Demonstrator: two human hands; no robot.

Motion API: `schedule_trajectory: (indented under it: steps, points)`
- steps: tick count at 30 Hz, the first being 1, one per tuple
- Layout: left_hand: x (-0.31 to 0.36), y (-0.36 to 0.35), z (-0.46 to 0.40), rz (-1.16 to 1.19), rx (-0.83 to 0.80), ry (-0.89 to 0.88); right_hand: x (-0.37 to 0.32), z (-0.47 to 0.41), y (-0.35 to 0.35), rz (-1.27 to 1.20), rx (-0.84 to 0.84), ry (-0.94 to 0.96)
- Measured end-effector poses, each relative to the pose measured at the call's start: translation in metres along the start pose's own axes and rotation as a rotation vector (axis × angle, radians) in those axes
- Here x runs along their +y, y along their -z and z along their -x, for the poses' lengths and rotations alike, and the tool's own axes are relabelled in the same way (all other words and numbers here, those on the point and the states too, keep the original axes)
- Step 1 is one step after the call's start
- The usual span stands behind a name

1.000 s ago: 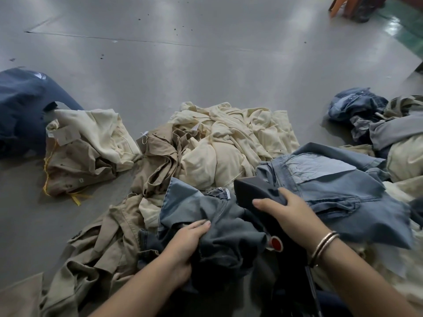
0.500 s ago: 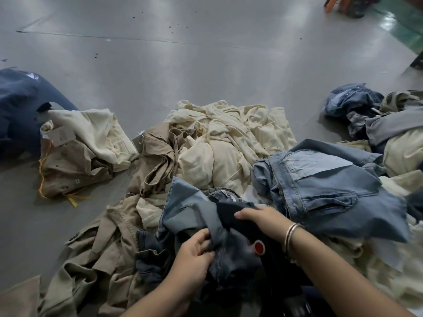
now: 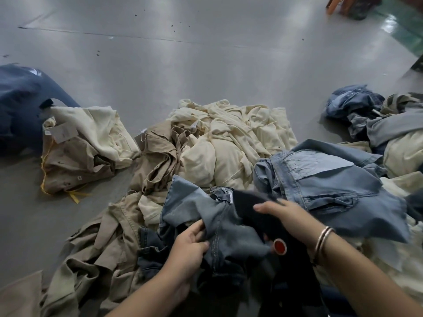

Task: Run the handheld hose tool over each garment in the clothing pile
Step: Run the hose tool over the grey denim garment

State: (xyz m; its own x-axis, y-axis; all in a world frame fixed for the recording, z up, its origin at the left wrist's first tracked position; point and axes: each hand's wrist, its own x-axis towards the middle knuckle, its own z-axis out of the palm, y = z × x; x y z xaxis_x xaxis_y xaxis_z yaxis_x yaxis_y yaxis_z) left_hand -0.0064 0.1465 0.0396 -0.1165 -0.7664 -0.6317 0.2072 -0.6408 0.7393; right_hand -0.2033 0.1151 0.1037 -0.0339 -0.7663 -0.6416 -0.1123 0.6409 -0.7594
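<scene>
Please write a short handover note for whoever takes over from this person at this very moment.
Left hand grips a fold of the grey-blue denim garment.
Right hand holds the black hose tool, red button showing, nozzle on that garment.
Nearby: light-blue jeans, cream pile, khaki garments, tied bundle.
Done: cannot tell which garments are finished.
Left: finish this one, then the rest.

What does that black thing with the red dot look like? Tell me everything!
The black tool looks like smooth, hard plastic, long and slightly bent, with a round red button near its lower part. It lies slanted over crumpled grey-blue jeans. The right hand curls round it; the left hand pinches the jeans beside it.
</scene>
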Motion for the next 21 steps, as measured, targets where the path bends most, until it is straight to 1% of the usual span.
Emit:
schedule_trajectory:
  steps: [2, 3, 5, 7, 8, 10, 11, 12, 13, 14, 15, 16, 17, 18, 19, 20, 21]
  points:
    - [0.0, -0.002, 0.003, -0.032, -0.038, -0.026, 0.011, -0.002, -0.014, 0.116, -0.08, -0.015]
    - [-0.002, -0.003, 0.004, -0.04, -0.056, -0.033, 0.015, -0.008, -0.02, 0.169, -0.08, -0.021]
    - [-0.005, -0.004, 0.008, -0.049, -0.104, -0.045, 0.017, -0.026, -0.021, 0.223, 0.014, -0.023]
    - [-0.008, 0.001, 0.011, -0.137, -0.12, -0.108, 0.007, -0.041, -0.009, 0.16, 0.182, -0.041]
    - [-0.01, 0.007, 0.01, -0.234, -0.082, -0.145, 0.001, -0.046, 0.002, 0.111, 0.255, -0.033]
    - [-0.007, 0.028, -0.003, -0.538, 0.066, -0.167, -0.012, -0.047, 0.021, 0.037, 0.355, 0.007]
    - [-0.002, 0.039, -0.01, -0.74, 0.127, -0.111, -0.015, -0.045, 0.026, 0.02, 0.372, 0.025]
    - [0.005, 0.048, -0.017, -0.956, 0.203, -0.011, -0.018, -0.042, 0.028, 0.023, 0.367, 0.038]
    - [0.011, 0.053, -0.023, -1.13, 0.29, 0.044, -0.018, -0.039, 0.027, 0.041, 0.345, 0.041]
    - [0.016, 0.055, -0.028, -1.24, 0.353, 0.0, -0.018, -0.035, 0.023, 0.055, 0.309, 0.036]
    - [0.02, 0.053, -0.035, -1.286, 0.389, -0.141, -0.016, -0.033, 0.019, 0.052, 0.266, 0.027]
    - [0.024, 0.046, -0.043, -1.283, 0.388, -0.321, -0.015, -0.031, 0.013, 0.037, 0.227, 0.022]
    - [0.028, 0.035, -0.052, -1.271, 0.353, -0.475, -0.013, -0.03, 0.009, 0.028, 0.201, 0.021]
    - [0.034, 0.024, -0.062, -1.271, 0.312, -0.55, -0.011, -0.03, 0.005, 0.037, 0.19, 0.026]
    - [0.04, 0.013, -0.074, -1.274, 0.296, -0.543, -0.009, -0.029, 0.002, 0.067, 0.187, 0.034]
    - [0.045, 0.005, -0.087, -1.287, 0.288, -0.433, -0.007, -0.029, 0.001, 0.097, 0.186, 0.041]
    - [0.046, 0.0, -0.101, -1.329, 0.252, -0.261, -0.005, -0.03, 0.001, 0.116, 0.184, 0.047]
